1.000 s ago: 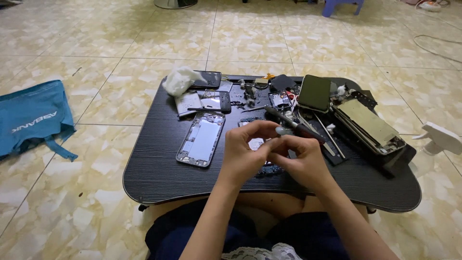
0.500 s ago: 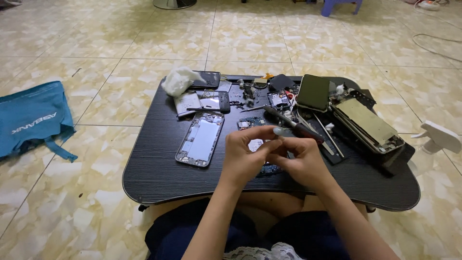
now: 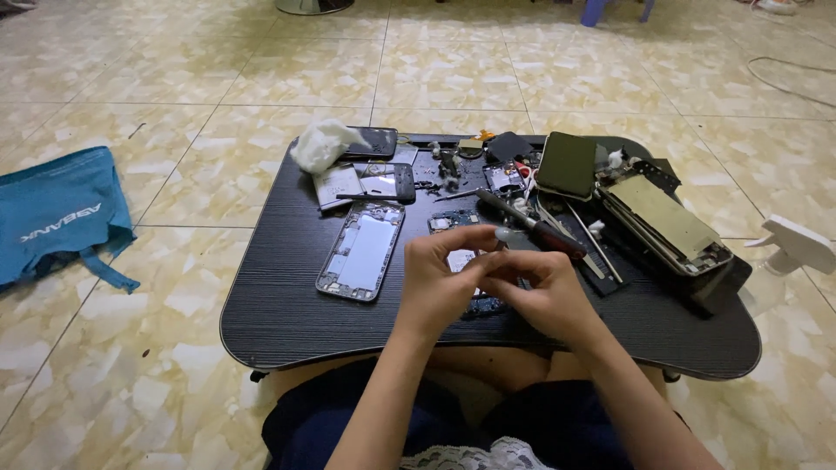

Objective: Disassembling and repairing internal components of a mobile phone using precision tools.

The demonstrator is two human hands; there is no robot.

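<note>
Tiled floor [image 3: 218, 78]; low black surface [image 3: 287, 296] across my lap. My left hand [image 3: 440, 283] and right hand [image 3: 540, 292] meet over its middle, fingertips touching, both pinched on a small part [image 3: 502, 235]; too small to identify. A small circuit board [image 3: 488, 305] lies on the surface directly beneath my hands. Opened phone frame [image 3: 361, 252] lies just left of them; screwdriver [image 3: 535, 228] just beyond them. Dark phone [image 3: 566, 164] and opened phone with yellowish panel [image 3: 666, 222] at right. Blue bag [image 3: 61, 213] on the floor, far left.
</note>
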